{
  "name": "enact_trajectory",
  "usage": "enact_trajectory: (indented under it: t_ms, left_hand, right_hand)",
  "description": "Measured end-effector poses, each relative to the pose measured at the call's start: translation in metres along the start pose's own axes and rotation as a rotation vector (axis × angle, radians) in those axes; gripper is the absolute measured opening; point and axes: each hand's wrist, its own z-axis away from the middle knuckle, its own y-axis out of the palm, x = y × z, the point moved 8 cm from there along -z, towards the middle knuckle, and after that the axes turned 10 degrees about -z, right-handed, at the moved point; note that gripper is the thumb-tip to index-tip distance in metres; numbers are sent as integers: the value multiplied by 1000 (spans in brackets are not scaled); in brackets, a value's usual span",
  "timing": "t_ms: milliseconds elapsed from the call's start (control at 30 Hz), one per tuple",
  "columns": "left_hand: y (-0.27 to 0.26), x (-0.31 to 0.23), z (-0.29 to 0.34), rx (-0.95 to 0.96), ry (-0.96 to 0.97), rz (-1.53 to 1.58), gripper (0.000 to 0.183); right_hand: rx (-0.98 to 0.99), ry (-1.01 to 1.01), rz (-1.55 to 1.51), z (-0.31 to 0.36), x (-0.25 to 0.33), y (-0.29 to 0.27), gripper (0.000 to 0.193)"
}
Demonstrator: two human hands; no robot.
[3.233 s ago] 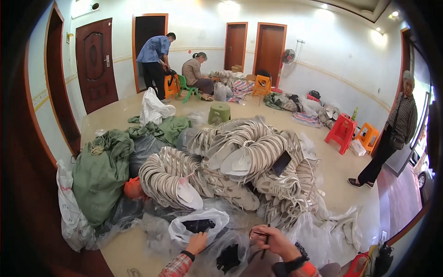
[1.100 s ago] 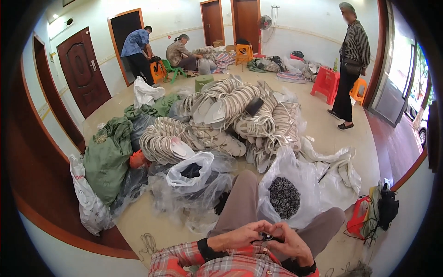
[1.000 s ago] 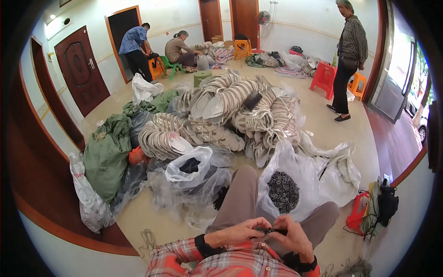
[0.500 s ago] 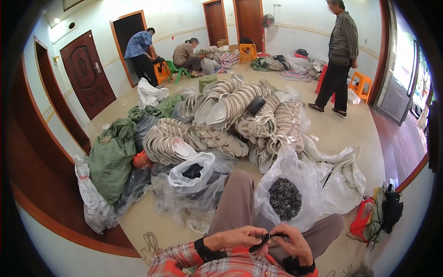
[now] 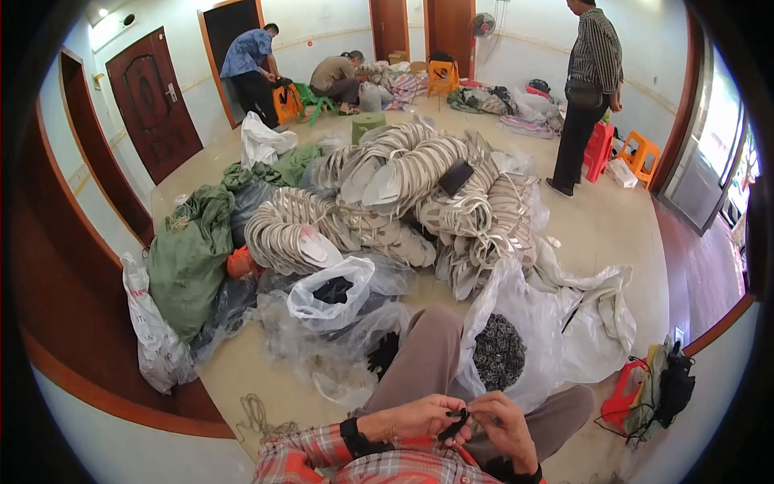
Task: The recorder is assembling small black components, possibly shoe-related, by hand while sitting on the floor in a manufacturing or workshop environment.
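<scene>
We've got both hands together low over our lap, the left hand [image 5: 407, 419] and the right hand [image 5: 504, 423] pinching a small black strap piece [image 5: 454, 423] between the fingertips. Just beyond our knees sits a clear bag of small dark parts [image 5: 500, 351], beside another clear bag [image 5: 330, 292]. Farther out on the floor, a big heap of pale soles [image 5: 403, 194]. A person in a striped shirt [image 5: 592, 89] stands at the right.

Both hands [image 5: 459, 423] pinching small black piece [image 5: 456, 423], open bag of dark parts [image 5: 498, 352] nearby
</scene>
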Motion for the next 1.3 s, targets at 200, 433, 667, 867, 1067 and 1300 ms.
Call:
enact_trajectory:
  t_ms: [200, 433, 667, 867, 1067, 1300]
  left_hand:
    - [-31, -44, -6, -335, 36, -350, 16]
    - [-73, -52, -15, -532, 147, -518, 16]
    - [-71, -53, -14, -518, 45, -631, 15]
    - [-71, -62, -25, -372, 54, -502, 16]
    - [-67, -95, -36, -334, 25, -474, 18]
    - [-78, -80, -26, -287, 268, -993, 13]
  right_hand:
    - [-1, 129, -14, -15, -47, -1, 27]
    - [-249, 328, -22, -40, -63, 8, 30]
    - [-518, 609, -327, -19, -92, 7, 13]
    - [-680, 344, -72, -33, -69, -5, 11]
    - [-663, 262, 149, -61, -39, -19, 11]
    - [-499, 496, 399, -40, -53, 2, 12]
